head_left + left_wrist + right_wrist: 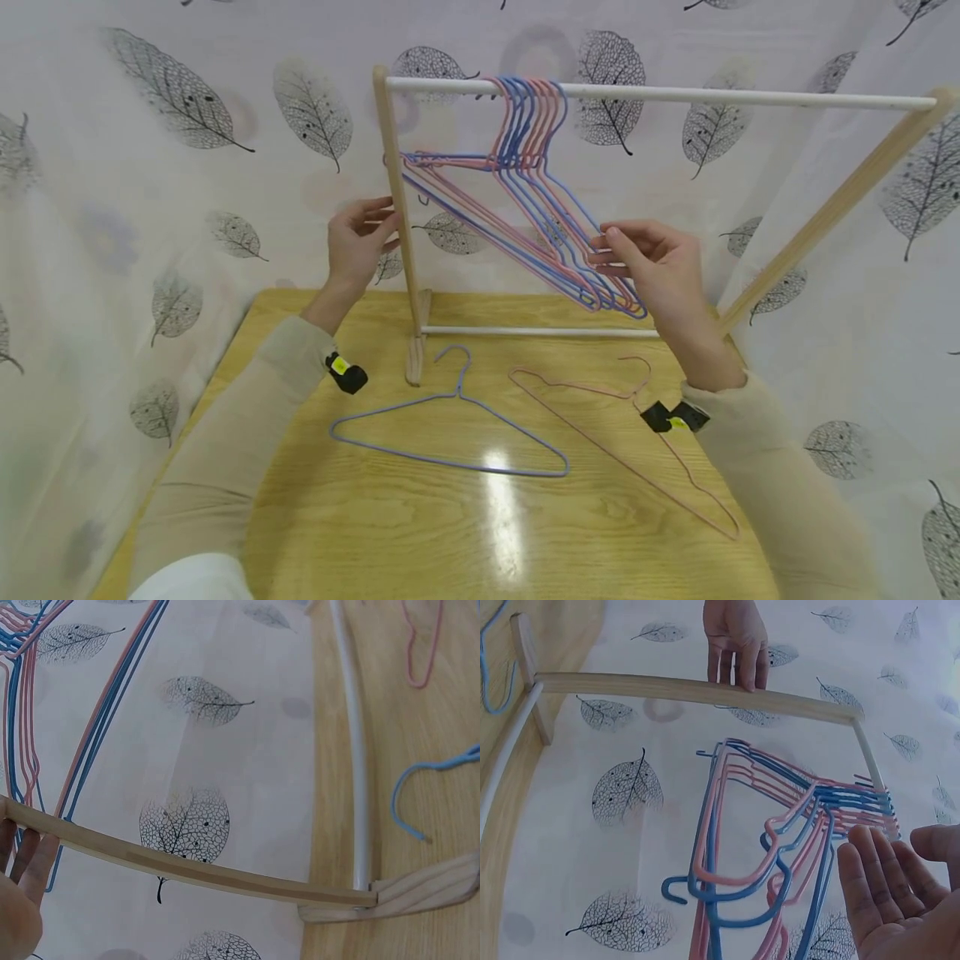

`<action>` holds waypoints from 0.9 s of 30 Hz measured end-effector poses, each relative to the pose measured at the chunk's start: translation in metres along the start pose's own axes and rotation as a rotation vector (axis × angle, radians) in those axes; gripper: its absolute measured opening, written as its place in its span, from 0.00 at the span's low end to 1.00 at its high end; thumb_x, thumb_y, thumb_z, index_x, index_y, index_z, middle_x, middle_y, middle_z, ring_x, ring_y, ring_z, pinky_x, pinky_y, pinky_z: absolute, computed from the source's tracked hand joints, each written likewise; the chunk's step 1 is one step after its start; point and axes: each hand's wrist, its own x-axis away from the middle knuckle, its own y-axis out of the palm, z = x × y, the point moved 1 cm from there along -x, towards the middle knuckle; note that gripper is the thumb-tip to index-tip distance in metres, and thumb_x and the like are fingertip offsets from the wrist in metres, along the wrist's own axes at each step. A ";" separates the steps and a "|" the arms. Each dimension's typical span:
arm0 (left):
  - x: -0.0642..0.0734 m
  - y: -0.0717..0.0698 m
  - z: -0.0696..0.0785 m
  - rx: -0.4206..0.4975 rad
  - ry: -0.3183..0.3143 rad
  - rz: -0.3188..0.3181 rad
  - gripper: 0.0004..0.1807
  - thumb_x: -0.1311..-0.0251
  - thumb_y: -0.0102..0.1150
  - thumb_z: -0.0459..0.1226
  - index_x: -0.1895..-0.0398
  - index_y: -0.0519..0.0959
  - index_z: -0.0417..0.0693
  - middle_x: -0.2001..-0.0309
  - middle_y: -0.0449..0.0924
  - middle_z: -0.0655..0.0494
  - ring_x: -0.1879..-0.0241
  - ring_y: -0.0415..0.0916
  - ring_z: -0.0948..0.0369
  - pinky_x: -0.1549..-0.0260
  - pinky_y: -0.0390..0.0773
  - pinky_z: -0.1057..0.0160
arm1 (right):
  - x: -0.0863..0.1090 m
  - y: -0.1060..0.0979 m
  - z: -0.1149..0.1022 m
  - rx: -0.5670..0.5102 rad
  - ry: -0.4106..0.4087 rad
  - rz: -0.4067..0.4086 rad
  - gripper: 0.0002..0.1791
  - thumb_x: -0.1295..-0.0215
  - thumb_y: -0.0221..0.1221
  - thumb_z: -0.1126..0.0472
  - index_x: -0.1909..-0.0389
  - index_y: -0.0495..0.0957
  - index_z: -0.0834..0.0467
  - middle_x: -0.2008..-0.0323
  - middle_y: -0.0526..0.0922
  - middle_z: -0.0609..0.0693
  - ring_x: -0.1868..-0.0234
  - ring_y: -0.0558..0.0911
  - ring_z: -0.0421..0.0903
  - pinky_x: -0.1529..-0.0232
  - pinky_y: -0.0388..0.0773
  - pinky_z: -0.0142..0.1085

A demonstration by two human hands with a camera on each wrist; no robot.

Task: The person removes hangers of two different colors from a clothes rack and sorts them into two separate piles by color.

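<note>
A bunch of pink and blue wire hangers [525,162] hangs from the white top rail [712,96] of a wooden rack, near its left end. My left hand [363,246] rests its fingertips against the outer side of the rack's left post [407,258]; its fingers look straight in the right wrist view. My right hand [907,900] has its fingers extended and thumb apart, right beside the hangers. In the head view its fingertips overlap the hangers' right-hand ends. On the table lie a blue hanger [459,387] and a pink hanger [636,397].
The rack's white lower rail [540,332] runs just above the back of the wooden table [420,533]. A slanting wooden post [832,212] holds the rack's right side. Behind it hangs a pale leaf-patterned cloth [300,208].
</note>
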 end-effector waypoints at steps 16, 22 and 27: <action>0.000 0.000 0.002 -0.008 -0.001 -0.006 0.15 0.32 0.69 0.33 0.44 0.85 0.42 0.60 0.85 0.62 0.62 0.86 0.66 0.57 0.94 0.68 | -0.051 0.071 -0.005 0.168 -0.057 -0.078 0.14 0.25 0.64 0.63 0.48 0.85 0.69 0.62 0.92 0.47 0.63 0.91 0.37 0.59 0.93 0.27; 0.001 0.000 0.003 -0.012 0.000 -0.002 0.15 0.33 0.70 0.34 0.44 0.86 0.42 0.59 0.86 0.61 0.62 0.86 0.66 0.57 0.94 0.68 | -0.071 0.084 -0.004 0.229 -0.065 -0.047 0.14 0.26 0.65 0.61 0.48 0.86 0.67 0.56 0.91 0.57 0.62 0.90 0.39 0.59 0.92 0.26; 0.001 0.000 0.002 -0.004 0.001 -0.006 0.15 0.33 0.70 0.33 0.45 0.86 0.42 0.60 0.86 0.61 0.62 0.86 0.66 0.57 0.94 0.68 | -0.082 0.087 -0.001 0.262 -0.059 -0.014 0.12 0.26 0.65 0.61 0.51 0.88 0.64 0.58 0.91 0.52 0.64 0.89 0.41 0.62 0.91 0.24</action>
